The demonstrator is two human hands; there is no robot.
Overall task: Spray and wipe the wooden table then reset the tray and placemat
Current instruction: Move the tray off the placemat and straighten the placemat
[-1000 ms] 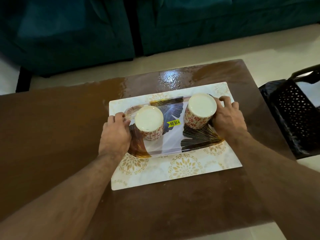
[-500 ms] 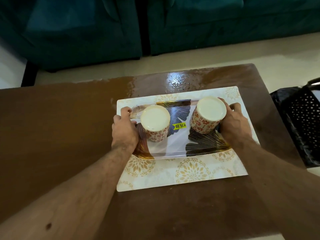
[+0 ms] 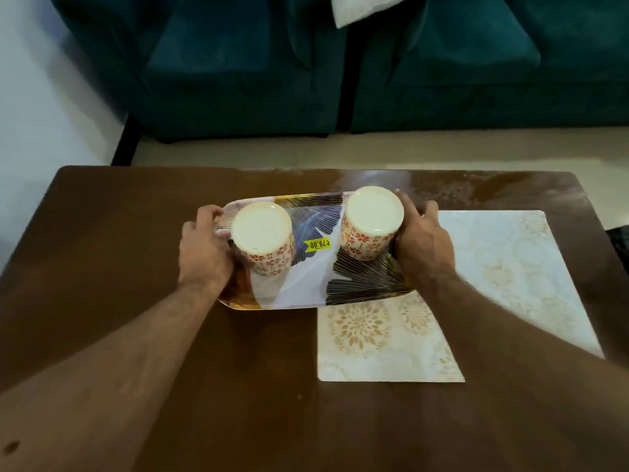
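Note:
The patterned tray (image 3: 306, 287) is held over the brown wooden table (image 3: 136, 267), left of the cream floral placemat (image 3: 503, 267), with its right end overlapping the mat's left edge. My left hand (image 3: 204, 247) grips the tray's left end. My right hand (image 3: 423, 243) grips its right end. Two upside-down floral cups stand on the tray, one (image 3: 263, 240) by my left hand and the other (image 3: 371, 223) by my right. A yellow price sticker (image 3: 318, 244) sits between them.
A wet, shiny patch (image 3: 476, 189) lies along the table's far edge. Teal sofas (image 3: 238, 63) stand beyond the table on a pale floor. A white cloth (image 3: 364, 8) lies on the sofa. Part of a black chair (image 3: 621, 243) shows at the right edge.
Both hands have carried the tray with the cups to the left, off the middle of the placemat. The placemat now lies mostly uncovered on the right.

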